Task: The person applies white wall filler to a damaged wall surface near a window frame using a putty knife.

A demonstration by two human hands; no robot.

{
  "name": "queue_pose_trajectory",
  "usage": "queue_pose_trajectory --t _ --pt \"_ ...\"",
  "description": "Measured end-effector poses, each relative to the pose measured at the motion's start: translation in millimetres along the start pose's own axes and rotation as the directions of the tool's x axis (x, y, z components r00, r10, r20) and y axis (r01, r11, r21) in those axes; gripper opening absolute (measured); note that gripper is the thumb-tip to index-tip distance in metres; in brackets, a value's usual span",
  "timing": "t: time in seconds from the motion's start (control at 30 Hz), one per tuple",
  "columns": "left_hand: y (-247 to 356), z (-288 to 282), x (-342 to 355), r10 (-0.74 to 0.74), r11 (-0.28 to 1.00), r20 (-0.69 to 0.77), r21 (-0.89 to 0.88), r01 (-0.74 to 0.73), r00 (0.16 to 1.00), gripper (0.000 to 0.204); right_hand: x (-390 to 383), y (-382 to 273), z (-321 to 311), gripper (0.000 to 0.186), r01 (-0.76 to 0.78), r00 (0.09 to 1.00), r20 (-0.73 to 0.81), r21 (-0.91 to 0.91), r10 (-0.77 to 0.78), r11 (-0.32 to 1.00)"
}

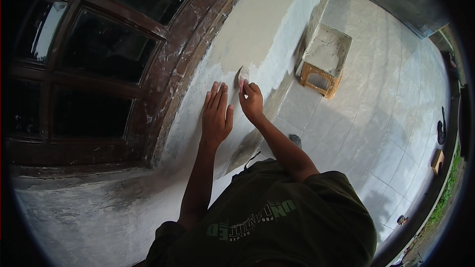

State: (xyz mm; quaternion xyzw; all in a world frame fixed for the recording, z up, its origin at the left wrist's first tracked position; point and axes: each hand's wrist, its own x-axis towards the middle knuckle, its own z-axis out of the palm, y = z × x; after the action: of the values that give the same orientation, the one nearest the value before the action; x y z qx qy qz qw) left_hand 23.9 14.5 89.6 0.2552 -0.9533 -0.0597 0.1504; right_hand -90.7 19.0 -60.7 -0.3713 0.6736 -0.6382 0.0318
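My right hand (252,102) grips a small putty knife (243,74) whose blade meets the wall at the lower edge of a fresh cream-grey putty coat (247,29). Its handle looks pinkish and is mostly covered by my fingers. Just to the left, my left hand (216,115) lies flat against the whitish, patchy wall (190,101), fingers stretched out and holding nothing. Smooth putty covers the wall beyond both hands, while rougher white surface shows around them.
A brown wooden frame with dark glass panes (104,44) borders the wall on the left. To the right, a rectangular tub of grey putty (327,49) rests on a yellow-brown plastic stool (326,87). Grey floor tiles (366,123) extend right, with small objects along their far edge.
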Motion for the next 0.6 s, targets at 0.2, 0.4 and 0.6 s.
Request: queue_pose_trajectory --t 0.2,0.4,0.6 --pt "-8 1 -8 0.002 0.998 0.044 0.058 -0.004 0.999 0.051 -26 -25 -18 0.035 -0.161 0.986 -0.003 0.207 0.166 0.965" --pt "-6 9 -9 0.034 0.997 0.048 0.074 -0.038 0.998 0.05 32 3 -11 0.03 -0.137 0.989 -0.057 0.014 0.138 0.99" --pt "-15 12 -22 0.036 0.994 0.033 0.099 -0.039 0.999 0.05 -38 -35 -10 0.036 -0.11 0.989 0.114 0.159 0.092 0.981"
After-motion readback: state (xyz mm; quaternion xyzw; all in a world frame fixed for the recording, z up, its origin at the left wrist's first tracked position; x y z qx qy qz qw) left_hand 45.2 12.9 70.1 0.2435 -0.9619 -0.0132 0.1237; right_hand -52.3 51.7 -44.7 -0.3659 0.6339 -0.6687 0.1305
